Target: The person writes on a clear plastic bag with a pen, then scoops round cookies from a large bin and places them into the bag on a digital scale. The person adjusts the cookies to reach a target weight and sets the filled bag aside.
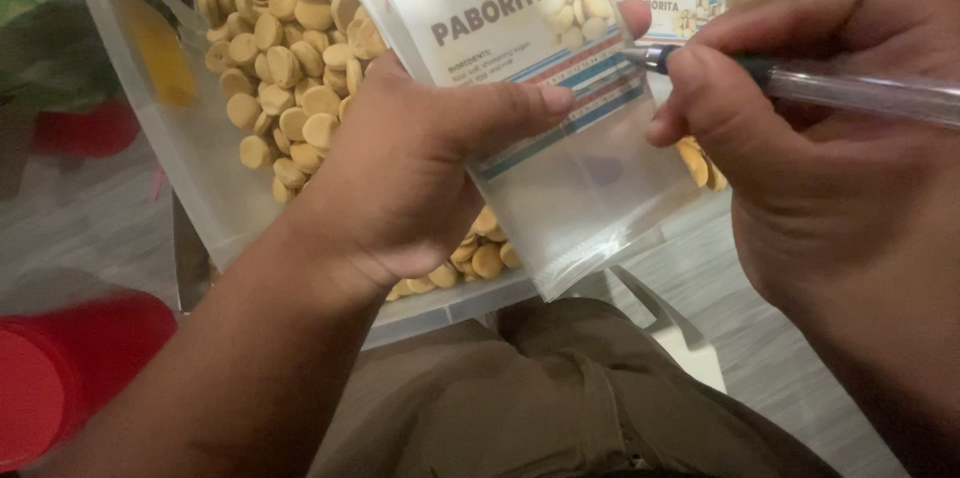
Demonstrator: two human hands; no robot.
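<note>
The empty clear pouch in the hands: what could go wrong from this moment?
1. The pen tip rests on the thin clear pouch, which only the left hand supports; it might pierce or smear the film.
2. The open tub of small round biscuits lies right under both hands, so a slip of the right hand could perhaps scatter some.

- Your left hand (400,173) hides part of the clear pouch (560,138) and some biscuits (290,58).
- The pen (850,90) runs off the right edge.
- The red object (60,378), near left, is blurred and cut off.
</note>
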